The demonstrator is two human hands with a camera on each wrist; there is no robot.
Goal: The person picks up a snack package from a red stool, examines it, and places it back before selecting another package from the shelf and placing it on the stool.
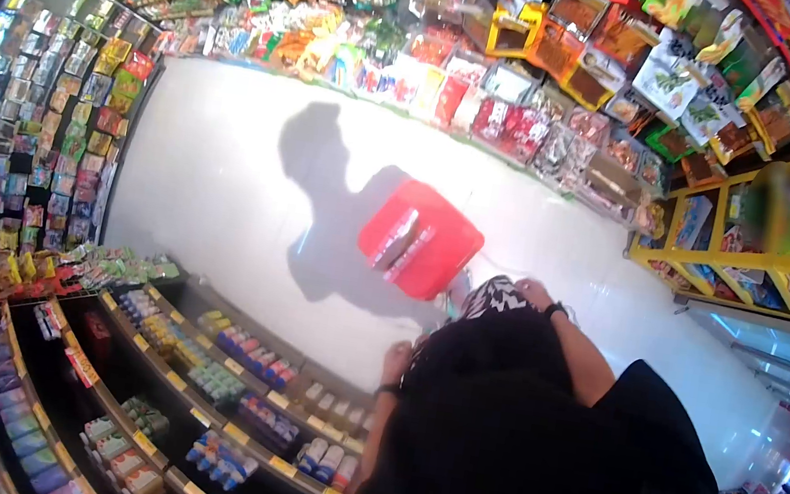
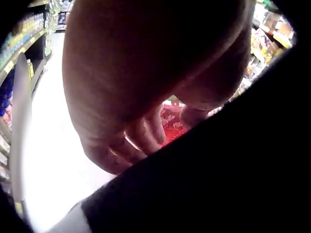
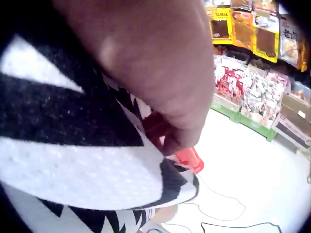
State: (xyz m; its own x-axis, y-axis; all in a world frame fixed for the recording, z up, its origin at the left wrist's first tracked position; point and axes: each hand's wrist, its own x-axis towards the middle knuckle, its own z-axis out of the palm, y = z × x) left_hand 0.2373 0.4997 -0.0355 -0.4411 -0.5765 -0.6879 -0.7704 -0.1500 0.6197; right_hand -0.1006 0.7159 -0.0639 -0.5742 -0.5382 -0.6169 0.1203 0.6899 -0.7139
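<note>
Bent fingers of the left hand (image 1: 396, 361) hang beside black clothing, with nothing seen in them; in the left wrist view the hand (image 2: 121, 97) looks loosely curled and dark cloth hides the fingertips. Against the black-and-white patterned shorts (image 1: 497, 297) lies the right hand (image 1: 535, 295). In the right wrist view this hand (image 3: 160, 82) has loosely bent fingers beside the shorts (image 3: 82, 170), its fingertips partly hidden. A red plastic object (image 1: 446, 244) with pale markings stands on the floor in front of the person, apart from both hands.
Shelves of bottles and cartons (image 1: 233, 431) run along the left. Packaged snacks (image 1: 523, 129) line the far side, with hanging packets (image 1: 72, 101) at the far left. A yellow rack (image 1: 767, 261) stands at the right. Thin cables (image 3: 228, 218) lie on the pale floor.
</note>
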